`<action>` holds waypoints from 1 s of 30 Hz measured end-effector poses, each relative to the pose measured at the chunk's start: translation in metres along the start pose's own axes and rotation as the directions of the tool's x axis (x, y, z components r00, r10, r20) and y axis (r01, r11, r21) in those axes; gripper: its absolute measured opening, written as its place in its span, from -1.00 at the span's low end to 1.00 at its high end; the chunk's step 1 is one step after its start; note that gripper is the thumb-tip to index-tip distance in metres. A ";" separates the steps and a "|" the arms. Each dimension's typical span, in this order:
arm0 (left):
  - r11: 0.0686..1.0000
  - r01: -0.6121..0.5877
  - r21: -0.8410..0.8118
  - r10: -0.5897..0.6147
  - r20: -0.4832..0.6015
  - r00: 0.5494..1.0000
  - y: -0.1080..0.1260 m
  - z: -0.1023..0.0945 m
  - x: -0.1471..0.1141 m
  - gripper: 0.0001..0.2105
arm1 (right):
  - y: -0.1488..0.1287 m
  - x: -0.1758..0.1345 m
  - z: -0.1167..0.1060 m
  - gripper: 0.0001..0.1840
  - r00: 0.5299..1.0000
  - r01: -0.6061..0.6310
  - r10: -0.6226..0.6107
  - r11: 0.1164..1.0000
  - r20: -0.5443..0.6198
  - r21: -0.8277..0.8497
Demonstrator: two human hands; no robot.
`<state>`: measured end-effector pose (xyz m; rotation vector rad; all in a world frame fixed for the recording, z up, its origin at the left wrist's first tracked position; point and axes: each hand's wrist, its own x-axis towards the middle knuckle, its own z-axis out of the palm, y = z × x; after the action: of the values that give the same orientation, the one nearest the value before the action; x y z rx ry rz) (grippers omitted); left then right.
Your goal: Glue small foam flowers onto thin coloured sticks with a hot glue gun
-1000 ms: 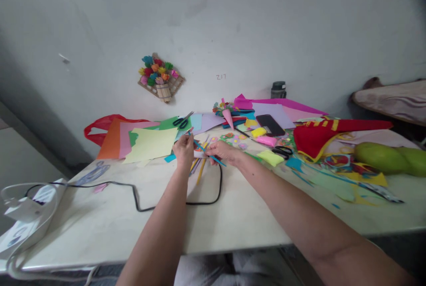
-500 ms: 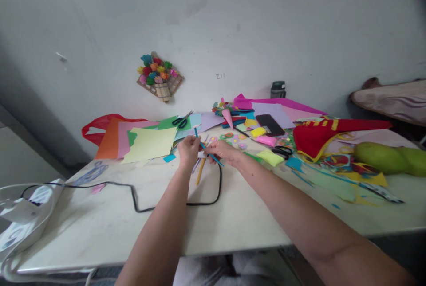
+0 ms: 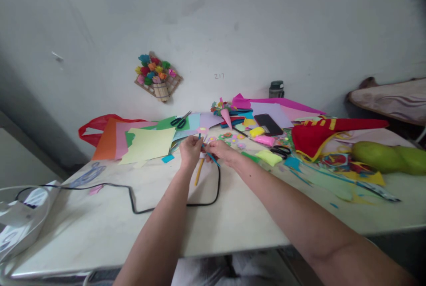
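Over the middle of the table, my left hand point(image 3: 190, 149) and my right hand point(image 3: 219, 150) are close together, both with pinched fingers. Between them is a narrow blue paper strip point(image 3: 213, 159), one end sticking up past my left fingers, the other slanting down below my right fingers. Its middle is partly hidden by the fingertips. Just under the hands lies a yellow stick point(image 3: 199, 173), like a pencil or rolled paper. Small paper flowers point(image 3: 233, 139) lie beyond my right hand. A blue paper scrap point(image 3: 168, 158) is left of my left hand.
Coloured paper sheets point(image 3: 149, 144) and scissors point(image 3: 180, 120) lie at the back left. A phone point(image 3: 269, 124), clay packets point(image 3: 269, 158), more scissors point(image 3: 281, 150) and a red cloth piece point(image 3: 309, 139) are rightward. A black cable point(image 3: 173, 208) loops across the table from a power strip point(image 3: 28, 215).
The blue strip has shifted slightly between my fingers, and less of its upper end shows. My hands have drawn a little closer together. The view has moved slightly.
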<state>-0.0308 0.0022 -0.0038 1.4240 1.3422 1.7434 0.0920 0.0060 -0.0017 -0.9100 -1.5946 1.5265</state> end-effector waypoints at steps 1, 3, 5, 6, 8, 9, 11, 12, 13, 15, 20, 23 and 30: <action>0.999 -0.015 0.034 0.016 -0.033 0.999 -0.001 0.000 0.001 -0.84 | 0.000 0.000 0.001 -0.84 1.000 0.000 0.000 1.000 -0.001 -0.002; 0.994 -0.051 0.098 0.060 -0.091 0.994 -0.003 -0.001 0.001 -0.87 | -0.001 -0.001 0.002 -0.84 1.000 -0.002 0.002 1.000 0.001 -0.007; 0.987 -0.074 0.143 0.092 -0.119 0.989 -0.002 0.000 0.000 -0.88 | -0.001 -0.001 0.002 -0.84 1.000 0.002 -0.002 1.000 0.001 -0.009; 0.986 -0.075 0.152 0.092 -0.114 0.989 -0.001 0.001 0.000 -0.87 | -0.001 0.000 0.001 -0.83 1.000 0.009 -0.009 1.000 0.000 -0.005; 0.987 -0.055 0.150 0.065 -0.067 0.996 0.001 0.002 -0.002 -0.84 | 0.001 0.001 0.000 -0.82 0.999 0.033 -0.033 0.999 -0.004 0.012; 0.988 -0.043 0.149 0.050 -0.041 0.998 0.001 0.003 -0.002 -0.83 | 0.002 0.002 0.000 -0.81 0.999 0.043 -0.043 0.999 -0.003 0.022; 0.982 -0.044 0.183 0.049 -0.024 0.998 0.002 0.004 -0.003 -0.85 | 0.005 0.004 0.000 -0.80 0.999 0.049 -0.048 0.998 -0.001 0.030; 0.972 -0.060 0.228 0.070 -0.039 0.997 0.002 0.004 -0.004 -0.87 | 0.006 0.005 0.000 -0.79 0.999 0.047 -0.046 0.998 -0.004 0.030; 0.954 -0.082 0.289 0.104 -0.062 0.993 0.002 0.005 -0.004 -0.89 | 0.007 0.005 0.000 -0.78 0.999 0.046 -0.046 0.999 -0.006 0.029; 0.894 -0.128 0.429 0.186 -0.097 0.978 0.003 0.004 -0.005 -0.91 | 0.008 0.006 0.002 -0.75 0.998 0.059 -0.058 0.998 -0.016 0.027; 0.815 -0.138 0.562 0.247 -0.122 0.961 0.002 0.003 -0.005 -0.88 | 0.005 0.003 0.004 -0.73 0.998 0.055 -0.055 0.998 -0.009 0.002; 0.831 -0.135 0.540 0.239 -0.127 0.963 -0.001 0.002 -0.004 -0.83 | 0.003 0.003 0.005 -0.76 0.997 0.055 -0.057 0.998 -0.059 -0.027; 0.805 -0.109 0.584 0.180 -0.065 0.981 -0.001 0.005 -0.003 -0.77 | 0.004 0.003 0.003 -0.76 0.994 0.032 -0.032 0.999 -0.103 0.001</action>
<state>-0.0256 0.0016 -0.0068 1.8018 1.9986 1.5946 0.0876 0.0074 -0.0052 -0.9418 -1.5258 1.4361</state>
